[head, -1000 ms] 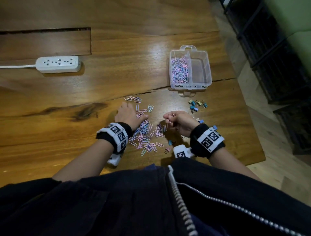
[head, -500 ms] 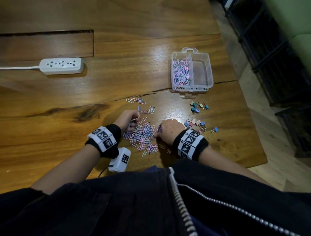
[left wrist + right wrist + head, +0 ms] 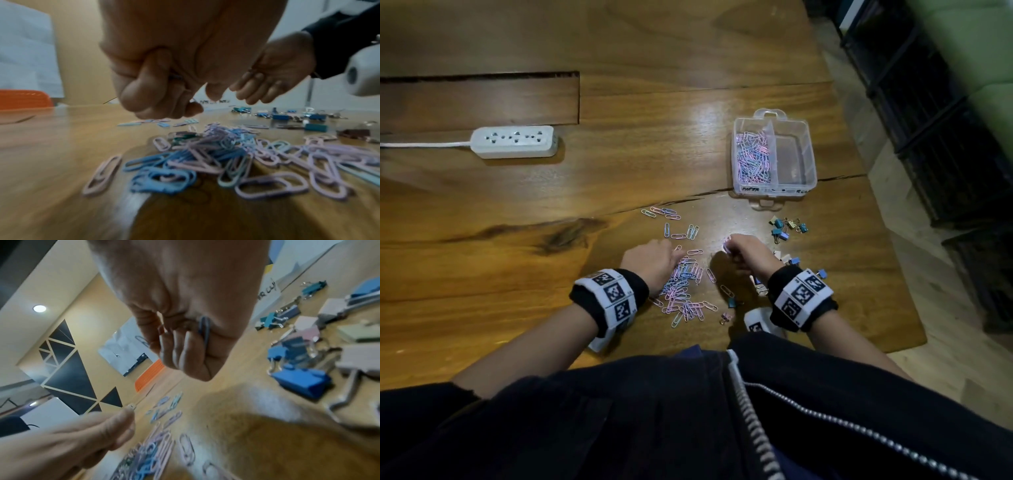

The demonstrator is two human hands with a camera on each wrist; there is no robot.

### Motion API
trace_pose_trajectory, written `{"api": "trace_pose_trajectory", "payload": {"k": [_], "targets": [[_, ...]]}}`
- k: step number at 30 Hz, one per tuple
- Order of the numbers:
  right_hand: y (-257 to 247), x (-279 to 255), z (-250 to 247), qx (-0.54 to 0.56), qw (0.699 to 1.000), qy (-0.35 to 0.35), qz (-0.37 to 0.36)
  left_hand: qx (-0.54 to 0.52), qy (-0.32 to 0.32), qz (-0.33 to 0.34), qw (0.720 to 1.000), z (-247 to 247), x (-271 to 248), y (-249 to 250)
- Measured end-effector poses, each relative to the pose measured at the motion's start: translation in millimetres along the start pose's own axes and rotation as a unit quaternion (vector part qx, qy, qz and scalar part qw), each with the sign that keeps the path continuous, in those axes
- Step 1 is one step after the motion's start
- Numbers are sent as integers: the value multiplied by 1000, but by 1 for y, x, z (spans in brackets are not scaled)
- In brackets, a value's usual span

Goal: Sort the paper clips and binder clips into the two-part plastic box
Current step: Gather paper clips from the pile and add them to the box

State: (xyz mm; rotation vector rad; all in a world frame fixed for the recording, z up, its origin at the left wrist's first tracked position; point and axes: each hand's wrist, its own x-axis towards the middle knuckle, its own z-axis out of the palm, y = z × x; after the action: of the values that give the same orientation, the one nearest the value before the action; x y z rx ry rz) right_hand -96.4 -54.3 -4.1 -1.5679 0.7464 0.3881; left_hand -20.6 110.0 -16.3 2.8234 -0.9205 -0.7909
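Note:
Pink and blue paper clips (image 3: 685, 291) lie heaped on the wooden table between my hands. My left hand (image 3: 671, 260) hovers at the pile's left edge, fingers curled and pinching a pale clip (image 3: 131, 406). My right hand (image 3: 729, 248) is raised just right of the pile, gripping several clips, one of them blue (image 3: 204, 327). The clear two-part box (image 3: 774, 189) stands beyond, with paper clips (image 3: 753, 157) in its left part. No clips show in its right part. Binder clips (image 3: 787, 228) lie scattered in front of the box and beside my right wrist (image 3: 300, 381).
A white power strip (image 3: 515, 141) with its cord sits far left on the table. The table's right edge (image 3: 893, 274) runs close to the binder clips. Dark wire racks (image 3: 945, 137) stand on the floor beyond it. A few stray paper clips (image 3: 664, 214) lie ahead of the pile.
My right hand dipped onto the pile half a second ago and has since risen with clips in its fingers. My left hand has stayed at the pile's left edge.

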Motion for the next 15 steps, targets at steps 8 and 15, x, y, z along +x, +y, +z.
{"api": "trace_pose_trajectory", "payload": {"k": [8,15], "targets": [[-45,8,-35,-33,995,60,-76,187,-47,14,981,9,9,17],[-90,47,-74,-120,978,160,-60,114,-90,91,985,-6,13,4]]}}
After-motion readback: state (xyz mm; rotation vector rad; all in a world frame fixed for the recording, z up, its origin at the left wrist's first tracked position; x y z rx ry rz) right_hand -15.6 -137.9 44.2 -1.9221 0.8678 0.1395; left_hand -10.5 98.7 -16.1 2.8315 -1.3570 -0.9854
